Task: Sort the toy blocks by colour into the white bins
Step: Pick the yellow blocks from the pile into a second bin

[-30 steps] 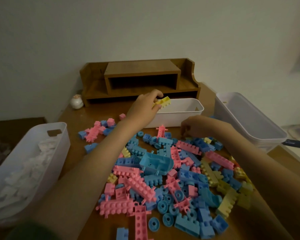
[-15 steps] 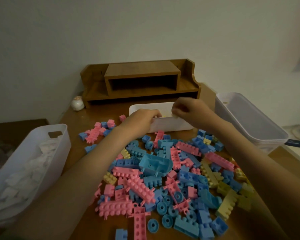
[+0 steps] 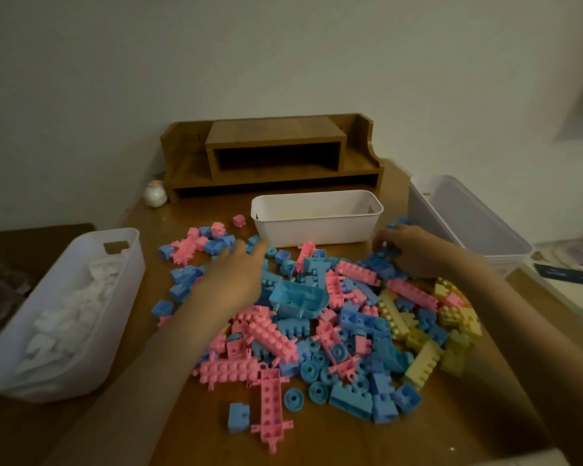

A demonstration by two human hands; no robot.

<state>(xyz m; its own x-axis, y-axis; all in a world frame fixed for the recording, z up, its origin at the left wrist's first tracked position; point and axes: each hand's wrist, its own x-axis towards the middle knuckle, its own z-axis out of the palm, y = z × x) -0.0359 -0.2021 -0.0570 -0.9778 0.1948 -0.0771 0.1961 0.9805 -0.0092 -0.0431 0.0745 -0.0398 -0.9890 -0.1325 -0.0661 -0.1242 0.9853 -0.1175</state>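
Here, at the left edge of the wooden table (image 3: 334,442), a white bin (image 3: 81,297) holds white blocks. The left hand (image 3: 236,277) lies flat with loose fingers on the pile of pink, blue and yellow toy blocks (image 3: 317,324). Behind the pile stands a smaller white bin (image 3: 317,223). The right hand (image 3: 414,250) curls over blue blocks; whether it grips one, cannot be told. A third white bin (image 3: 468,223) stands at the right edge.

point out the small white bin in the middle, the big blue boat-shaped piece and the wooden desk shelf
small white plastic bin (image 3: 312,230): head view, front wall
big light-blue boat-shaped toy piece (image 3: 298,299): head view, hollow top
brown wooden desk shelf (image 3: 273,131): head view, top board
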